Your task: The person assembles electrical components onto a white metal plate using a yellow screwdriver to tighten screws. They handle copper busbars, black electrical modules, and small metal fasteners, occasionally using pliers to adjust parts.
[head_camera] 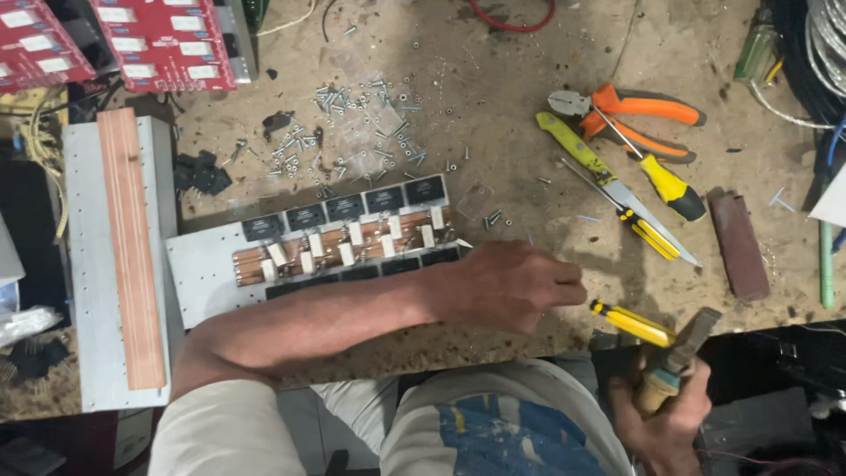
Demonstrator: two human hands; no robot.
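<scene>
My left hand (515, 284) rests palm down on the workbench, just right of a grey metal plate (203, 273) that carries rows of black components and copper strips. Its fingers are drawn together and point right, and nothing shows in them. My right hand (663, 414) is below the bench edge at the lower right. It grips a hammer-like tool (677, 357) with a tan handle and a dull metal head. A yellow and black screwdriver (631, 323) lies at the bench edge between the two hands.
Loose screws and nuts (357, 123) are scattered behind the plate. Orange pliers (639, 119), a yellow-handled knife (608, 181) and two more screwdrivers (670, 187) lie at the right, beside a brown block (738, 247). A long metal bar with a copper strip (130, 256) lies at the left, with red circuit boards (163, 40) behind it.
</scene>
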